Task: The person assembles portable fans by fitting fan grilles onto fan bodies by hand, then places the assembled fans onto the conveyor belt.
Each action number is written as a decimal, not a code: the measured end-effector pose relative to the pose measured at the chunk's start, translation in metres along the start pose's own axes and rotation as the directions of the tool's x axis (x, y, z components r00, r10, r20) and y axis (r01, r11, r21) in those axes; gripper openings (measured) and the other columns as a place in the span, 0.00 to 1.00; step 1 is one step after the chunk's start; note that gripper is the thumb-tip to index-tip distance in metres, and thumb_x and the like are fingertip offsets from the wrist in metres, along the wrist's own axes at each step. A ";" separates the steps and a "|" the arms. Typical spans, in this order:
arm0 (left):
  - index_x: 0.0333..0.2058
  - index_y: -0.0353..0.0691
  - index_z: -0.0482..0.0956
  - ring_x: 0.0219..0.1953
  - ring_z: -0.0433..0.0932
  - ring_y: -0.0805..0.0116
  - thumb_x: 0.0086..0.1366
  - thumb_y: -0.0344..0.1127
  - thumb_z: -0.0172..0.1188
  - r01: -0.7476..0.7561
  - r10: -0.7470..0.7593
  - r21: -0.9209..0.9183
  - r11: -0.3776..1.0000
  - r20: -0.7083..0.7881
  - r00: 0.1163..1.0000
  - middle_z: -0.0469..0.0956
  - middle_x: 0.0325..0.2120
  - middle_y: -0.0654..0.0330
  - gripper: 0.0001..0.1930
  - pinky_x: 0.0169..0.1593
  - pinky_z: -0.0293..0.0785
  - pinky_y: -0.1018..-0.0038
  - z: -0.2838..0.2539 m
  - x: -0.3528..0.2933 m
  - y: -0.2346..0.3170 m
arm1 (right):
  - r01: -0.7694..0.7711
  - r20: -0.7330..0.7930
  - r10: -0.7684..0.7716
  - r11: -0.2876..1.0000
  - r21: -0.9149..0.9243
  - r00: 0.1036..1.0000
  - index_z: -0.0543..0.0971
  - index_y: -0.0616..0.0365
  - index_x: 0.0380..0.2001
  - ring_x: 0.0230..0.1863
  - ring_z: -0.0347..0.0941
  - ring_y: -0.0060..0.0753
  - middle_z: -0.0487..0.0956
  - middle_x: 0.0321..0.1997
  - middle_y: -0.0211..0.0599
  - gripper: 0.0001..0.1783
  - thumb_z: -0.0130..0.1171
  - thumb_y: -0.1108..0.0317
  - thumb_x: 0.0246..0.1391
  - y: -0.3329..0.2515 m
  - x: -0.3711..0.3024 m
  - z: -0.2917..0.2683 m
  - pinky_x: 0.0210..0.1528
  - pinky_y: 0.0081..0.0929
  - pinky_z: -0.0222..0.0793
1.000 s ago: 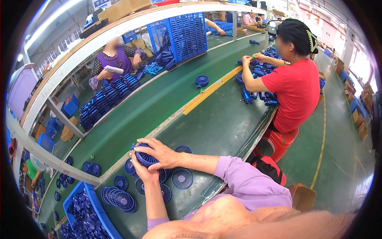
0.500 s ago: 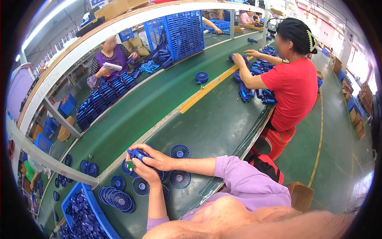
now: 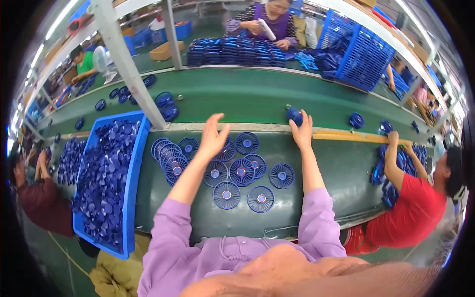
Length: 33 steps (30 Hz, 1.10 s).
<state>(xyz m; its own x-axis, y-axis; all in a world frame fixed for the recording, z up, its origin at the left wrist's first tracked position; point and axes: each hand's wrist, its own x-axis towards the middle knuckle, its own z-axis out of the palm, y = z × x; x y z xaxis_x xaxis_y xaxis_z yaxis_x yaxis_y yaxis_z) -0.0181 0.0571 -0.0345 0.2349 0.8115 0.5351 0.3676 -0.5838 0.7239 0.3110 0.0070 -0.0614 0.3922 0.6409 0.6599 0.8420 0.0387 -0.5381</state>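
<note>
My left hand [image 3: 213,139] is empty, its fingers spread, just above the near edge of the green conveyor belt [image 3: 217,105]. With my right hand [image 3: 303,132] I grip a round blue fan part [image 3: 295,117] over the belt, thumb on one side and fingers on the other. A small green piece [image 3: 288,107] shows at its far side. Between my arms lie several round blue fan grilles [image 3: 226,195], spread flat on the dark green table [image 3: 316,218]. An overlapping row of the same grilles [image 3: 174,166] reaches under my left forearm.
A blue bin [image 3: 129,218] of small blue parts stands at left, beside a white post [image 3: 126,64]. More fan parts [image 3: 356,120] ride the belt. A co-worker in red [image 3: 405,218] works at right; another in purple [image 3: 269,22] sits across, behind stacked blue parts [image 3: 232,52].
My view has swung left. My hands, earlier together around a blue fan part with a green circuit board, are now apart: the left empty, the right reaching out over the belt.
</note>
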 end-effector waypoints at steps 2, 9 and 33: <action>0.53 0.34 0.69 0.58 0.66 0.48 0.60 0.39 0.60 -0.013 0.025 0.218 0.976 -0.054 0.998 0.71 0.51 0.44 0.24 0.62 0.59 0.59 -0.028 0.019 -0.032 | 0.039 -0.004 -0.039 0.999 -0.036 0.999 0.70 0.57 0.55 0.62 0.61 0.59 0.66 0.61 0.57 0.29 0.64 0.62 0.49 -0.020 -0.012 0.000 0.65 0.45 0.55; 0.56 0.37 0.67 0.58 0.64 0.45 0.58 0.39 0.60 0.202 -0.094 0.647 0.735 -0.198 0.976 0.69 0.54 0.47 0.28 0.60 0.61 0.53 -0.095 0.062 -0.137 | 0.188 0.590 -0.334 0.936 0.296 0.735 0.71 0.53 0.57 0.66 0.56 0.59 0.61 0.65 0.58 0.33 0.66 0.57 0.47 -0.111 -0.045 0.008 0.67 0.46 0.54; 0.48 0.50 0.78 0.42 0.80 0.57 0.51 0.26 0.59 0.453 -0.307 0.373 0.810 -0.389 0.868 0.81 0.38 0.54 0.23 0.47 0.75 0.65 -0.146 0.126 -0.161 | 0.209 0.581 -0.288 0.957 0.201 0.761 0.77 0.51 0.48 0.61 0.62 0.48 0.68 0.60 0.43 0.30 0.71 0.54 0.40 -0.119 -0.067 0.028 0.60 0.45 0.59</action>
<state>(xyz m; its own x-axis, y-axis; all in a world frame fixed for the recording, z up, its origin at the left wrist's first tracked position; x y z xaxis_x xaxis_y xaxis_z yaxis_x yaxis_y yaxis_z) -0.1792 0.2498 -0.0203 -0.2592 0.8735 0.4121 0.7395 -0.0950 0.6664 0.1740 -0.0190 -0.0556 -0.1594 0.9223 0.3521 0.8136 0.3248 -0.4822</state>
